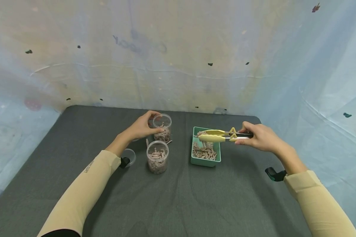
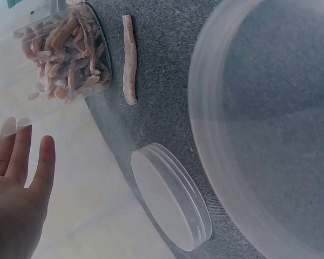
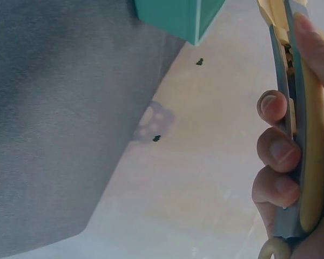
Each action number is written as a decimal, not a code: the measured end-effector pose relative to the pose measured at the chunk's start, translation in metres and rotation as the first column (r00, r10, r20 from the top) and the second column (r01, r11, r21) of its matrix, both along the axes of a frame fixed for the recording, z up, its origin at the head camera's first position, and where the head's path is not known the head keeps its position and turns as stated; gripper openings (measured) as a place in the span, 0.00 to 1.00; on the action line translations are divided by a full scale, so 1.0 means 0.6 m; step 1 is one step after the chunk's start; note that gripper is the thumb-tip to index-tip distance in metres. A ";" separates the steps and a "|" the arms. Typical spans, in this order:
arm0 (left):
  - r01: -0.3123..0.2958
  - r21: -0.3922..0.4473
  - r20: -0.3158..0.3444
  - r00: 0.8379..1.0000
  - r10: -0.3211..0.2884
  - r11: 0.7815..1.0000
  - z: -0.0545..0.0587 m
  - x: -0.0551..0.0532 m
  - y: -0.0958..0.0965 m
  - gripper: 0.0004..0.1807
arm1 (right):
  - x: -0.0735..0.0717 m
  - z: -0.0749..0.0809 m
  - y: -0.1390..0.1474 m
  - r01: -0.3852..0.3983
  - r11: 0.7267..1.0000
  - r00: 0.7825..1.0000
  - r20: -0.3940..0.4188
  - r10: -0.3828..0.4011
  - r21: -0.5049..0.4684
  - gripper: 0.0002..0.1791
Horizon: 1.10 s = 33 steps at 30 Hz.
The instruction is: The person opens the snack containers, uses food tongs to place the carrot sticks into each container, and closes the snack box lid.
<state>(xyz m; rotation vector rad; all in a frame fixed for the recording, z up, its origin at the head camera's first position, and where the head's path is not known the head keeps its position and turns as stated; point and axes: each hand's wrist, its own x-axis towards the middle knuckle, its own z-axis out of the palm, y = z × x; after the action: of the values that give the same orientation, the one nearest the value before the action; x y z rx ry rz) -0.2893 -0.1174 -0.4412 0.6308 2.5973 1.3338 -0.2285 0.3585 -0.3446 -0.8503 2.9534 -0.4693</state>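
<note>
My left hand (image 1: 140, 126) holds the farther clear plastic jar (image 1: 165, 135), thumb on its near side and fingers behind. Brownish strips (image 2: 70, 59) fill the lower part of this jar in the left wrist view. My right hand (image 1: 262, 136) grips a pair of tongs (image 3: 308, 145) with yellow tips. Those tips are over the green rectangular tray (image 1: 206, 162), with some strips at their ends. More strips (image 1: 204, 152) are heaped inside the tray. Closer to me, a second clear jar (image 1: 158, 164) stands upright with strips in it.
A clear lid (image 1: 130, 156) lies by my left wrist, and another lid (image 2: 170, 197) appears in the left wrist view. One loose strip (image 2: 129, 59) lies on the dark grey tabletop (image 1: 166, 204) beside the held jar. A pale patterned sheet (image 1: 178, 59) hangs behind the table.
</note>
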 end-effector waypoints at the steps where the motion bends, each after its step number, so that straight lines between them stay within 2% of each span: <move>1: 0.000 0.001 0.001 1.000 0.000 1.000 0.000 0.000 0.000 0.43 | -0.001 0.003 -0.001 -0.002 1.000 1.000 -0.003 0.002 -0.005 0.20; 10: -0.007 0.001 -0.001 1.000 0.007 1.000 -0.001 0.004 -0.003 0.43 | -0.022 0.042 -0.029 -0.036 0.999 0.998 -0.059 0.035 -0.021 0.19; 18: -0.010 0.003 0.002 1.000 0.010 1.000 0.004 0.009 0.000 0.43 | -0.053 0.081 -0.073 -0.087 0.995 0.993 -0.090 0.083 -0.041 0.20; 26: -0.020 -0.007 0.007 1.000 0.020 1.000 0.003 0.008 0.010 0.43 | -0.091 0.097 -0.124 -0.095 0.994 0.992 -0.082 0.091 -0.045 0.22; 33: -0.010 -0.001 0.014 1.000 0.010 1.000 0.003 0.007 0.015 0.44 | -0.118 0.091 -0.171 -0.144 0.989 0.986 -0.089 0.141 -0.032 0.21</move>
<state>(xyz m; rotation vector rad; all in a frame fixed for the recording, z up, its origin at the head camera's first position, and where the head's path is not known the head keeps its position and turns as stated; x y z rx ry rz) -0.2853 -0.1084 -0.4393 0.6071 2.5935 1.3353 -0.2996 0.2559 -0.2898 -1.1046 2.9411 -0.4947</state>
